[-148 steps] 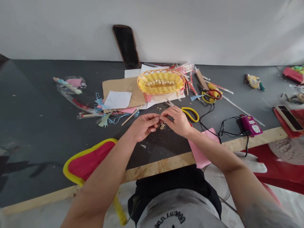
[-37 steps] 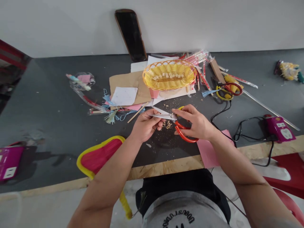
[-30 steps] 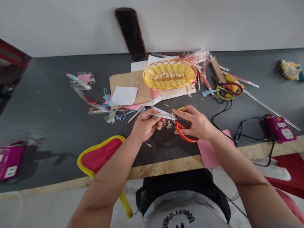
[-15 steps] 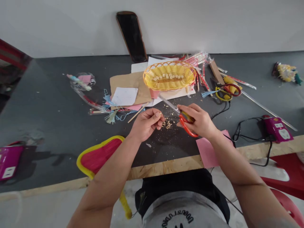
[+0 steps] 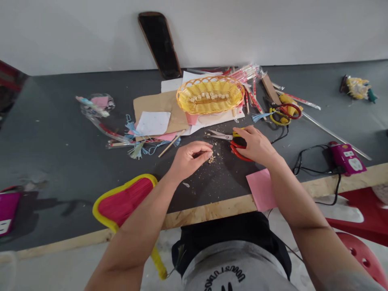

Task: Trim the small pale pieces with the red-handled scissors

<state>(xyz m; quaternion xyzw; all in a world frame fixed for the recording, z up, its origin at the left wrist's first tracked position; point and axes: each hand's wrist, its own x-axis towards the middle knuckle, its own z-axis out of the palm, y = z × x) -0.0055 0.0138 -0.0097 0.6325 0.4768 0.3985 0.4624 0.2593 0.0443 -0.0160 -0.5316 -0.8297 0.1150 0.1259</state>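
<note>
My right hand (image 5: 256,146) holds scissors (image 5: 224,136) with red and yellow handles. Their blades are parted and point left, low over the table. My left hand (image 5: 191,161) is closed, thumb and fingers pinched together beside a small pile of pale wooden bits (image 5: 211,158); whatever is between the fingertips is hidden. Crumbs and specks lie scattered around the pile. Behind the hands, a yellow woven basket (image 5: 212,108) holds a row of similar pale bits. A thin wooden stick (image 5: 171,144) lies to the left of the scissors.
Brown paper (image 5: 151,103) and white sheets lie under the basket. A phone (image 5: 160,44) leans on the wall. Further right are another pair of scissors (image 5: 286,114) and a purple power socket (image 5: 347,159). A pink, yellow-edged fan (image 5: 125,200) sits by my left forearm; pink paper (image 5: 261,189) overhangs the edge.
My left hand has turned palm down and lowered to the pile. My right hand has brought the scissors lower, and the blades are now apart. The view has shifted slightly.
</note>
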